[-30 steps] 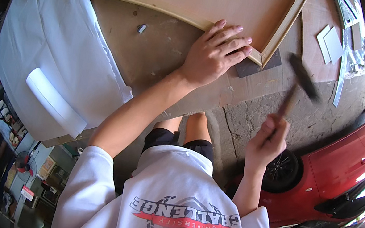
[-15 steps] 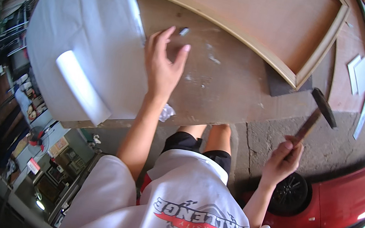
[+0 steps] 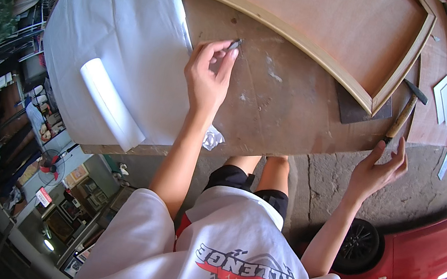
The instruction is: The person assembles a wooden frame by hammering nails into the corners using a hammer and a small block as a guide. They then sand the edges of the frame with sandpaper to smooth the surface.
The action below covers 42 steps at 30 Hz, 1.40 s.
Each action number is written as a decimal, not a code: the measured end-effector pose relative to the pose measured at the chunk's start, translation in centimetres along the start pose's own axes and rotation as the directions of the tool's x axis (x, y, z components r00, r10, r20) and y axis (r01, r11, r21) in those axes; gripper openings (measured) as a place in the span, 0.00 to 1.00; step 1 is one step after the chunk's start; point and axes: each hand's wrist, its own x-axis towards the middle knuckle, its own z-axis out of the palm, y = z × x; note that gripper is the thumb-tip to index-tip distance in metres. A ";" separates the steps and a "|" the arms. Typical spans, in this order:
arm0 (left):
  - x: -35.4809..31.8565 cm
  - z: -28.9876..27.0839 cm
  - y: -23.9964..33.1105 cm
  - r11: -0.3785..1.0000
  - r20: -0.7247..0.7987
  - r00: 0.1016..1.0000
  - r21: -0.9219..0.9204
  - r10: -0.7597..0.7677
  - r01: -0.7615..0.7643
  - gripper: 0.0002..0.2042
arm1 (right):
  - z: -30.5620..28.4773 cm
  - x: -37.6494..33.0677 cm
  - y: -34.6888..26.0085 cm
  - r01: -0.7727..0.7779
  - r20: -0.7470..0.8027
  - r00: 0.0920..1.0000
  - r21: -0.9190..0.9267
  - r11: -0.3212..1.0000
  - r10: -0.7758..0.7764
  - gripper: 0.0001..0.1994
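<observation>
Now your left hand [image 3: 208, 76] pinches a small nail [image 3: 234, 43] off the bench [image 3: 287, 108]: light, stiff, slippery, hold mid-shank. Right hand [image 3: 377, 171] open, beside the hammer [image 3: 404, 112] handle.

- The left arm reaches up and forward, bare forearm nearly straight, wrist slightly bent.
- The left hand [image 3: 208, 76] is curled, thumb and forefinger pinched together at their tips, the other fingers folded loosely behind.
- The right arm stretches out to the side, elbow low.
- The right hand [image 3: 377, 171] is spread, fingers apart and pointing upward, palm open, its grip loose around nothing.
</observation>
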 end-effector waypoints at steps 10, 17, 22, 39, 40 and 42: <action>1.2 -1.5 0.8 0.990 0.105 0.992 0.110 0.074 -0.086 0.12 | -1.3 -1.7 -4.7 0.114 0.044 0.990 0.313 0.943 -0.134 0.11; 3.8 -1.4 -0.1 0.948 0.252 0.943 0.178 0.217 -0.265 0.08 | -2.5 -1.3 -6.0 0.098 0.156 0.973 0.386 0.917 -0.169 0.09; 1.9 -1.7 2.6 0.841 0.375 0.925 -0.481 -0.057 0.246 0.06 | -3.1 -1.4 -8.0 -0.013 0.234 0.961 0.565 0.825 -0.144 0.11; -10.1 4.6 12.1 -0.287 0.902 0.416 -0.432 -0.119 0.855 0.06 | -2.8 -2.9 -7.9 -0.263 0.280 0.959 0.839 0.476 0.037 0.14; -10.2 4.7 12.2 -0.286 0.907 0.404 -0.422 -0.122 0.860 0.06 | -2.8 -2.9 -7.7 -0.270 0.299 0.954 0.832 0.485 0.017 0.14; -10.2 4.7 12.4 -0.285 0.912 0.393 -0.411 -0.122 0.866 0.06 | -2.9 -2.9 -7.5 -0.249 0.288 0.958 0.845 0.473 -0.011 0.13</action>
